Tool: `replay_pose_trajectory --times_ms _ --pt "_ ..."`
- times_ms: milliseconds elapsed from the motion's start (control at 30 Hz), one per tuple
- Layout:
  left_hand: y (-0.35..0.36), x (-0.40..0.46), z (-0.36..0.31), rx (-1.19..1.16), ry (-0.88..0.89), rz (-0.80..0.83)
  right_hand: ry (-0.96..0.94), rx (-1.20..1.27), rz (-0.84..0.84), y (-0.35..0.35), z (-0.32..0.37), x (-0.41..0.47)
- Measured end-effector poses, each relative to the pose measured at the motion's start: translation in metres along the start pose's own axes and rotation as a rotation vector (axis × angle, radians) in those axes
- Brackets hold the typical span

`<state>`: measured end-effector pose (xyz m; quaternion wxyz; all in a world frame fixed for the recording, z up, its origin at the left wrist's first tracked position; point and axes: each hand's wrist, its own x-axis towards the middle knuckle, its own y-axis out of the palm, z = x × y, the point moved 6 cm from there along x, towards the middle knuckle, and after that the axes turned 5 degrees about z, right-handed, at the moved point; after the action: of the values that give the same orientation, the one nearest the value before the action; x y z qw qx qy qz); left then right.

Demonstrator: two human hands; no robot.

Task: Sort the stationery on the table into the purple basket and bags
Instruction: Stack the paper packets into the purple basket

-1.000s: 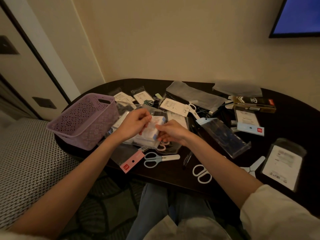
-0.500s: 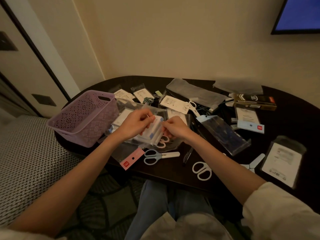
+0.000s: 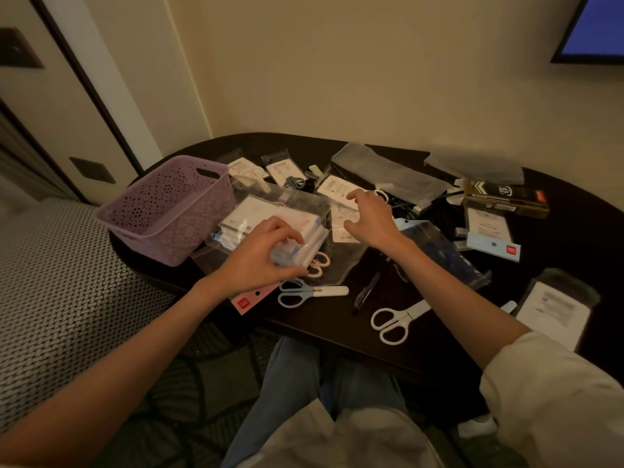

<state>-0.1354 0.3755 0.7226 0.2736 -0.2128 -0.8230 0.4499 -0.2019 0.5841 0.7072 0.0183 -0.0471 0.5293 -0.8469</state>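
Both hands, joined a second ago on a clear bag of white packets, are now working apart. The left hand (image 3: 260, 258) is resting on that clear bag (image 3: 270, 228), its grip curled loosely over the white and blue packets inside, while the right hand (image 3: 369, 217) is reaching toward the middle of the bench (image 3: 574, 211) with its grip spread above a white packaged card (image 3: 341, 190), touching nothing that can be made out. The purple basket (image 3: 169, 207) is standing at the bench's left edge, just beside the bag. Pink scissors (image 3: 317, 263) are peeking from under the bag near the front edge; blue scissors (image 3: 304, 293) and a black pen (image 3: 368, 292) are lying at the front edge, with white scissors (image 3: 395, 320) further right. More clear bags and carded packets are crowding the far edge, and a dark gold-trimmed box (image 3: 503, 197) is sitting toward the far right corner.
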Motion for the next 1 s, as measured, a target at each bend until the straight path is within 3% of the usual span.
replay_pose_trajectory --times_ms 167,333,633,800,1000 --pt "0.006 -0.013 0.005 0.207 0.043 -0.009 0.143 0.047 -0.106 -0.002 -0.018 0.002" --pt "0.014 -0.013 0.0 0.322 0.044 0.008 0.07 0.038 -0.067 -0.007 -0.021 0.014" --pt "0.034 -0.014 -0.019 0.486 0.049 0.034 -0.129 0.023 0.109 -0.008 0.01 0.037" --pt "0.047 -0.008 -0.024 0.479 -0.015 -0.003 -0.076 -0.009 0.2 -0.003 0.007 0.043" --pt "0.057 -0.006 -0.036 0.535 -0.126 0.067 -0.055 0.189 0.359 -0.007 0.002 0.047"
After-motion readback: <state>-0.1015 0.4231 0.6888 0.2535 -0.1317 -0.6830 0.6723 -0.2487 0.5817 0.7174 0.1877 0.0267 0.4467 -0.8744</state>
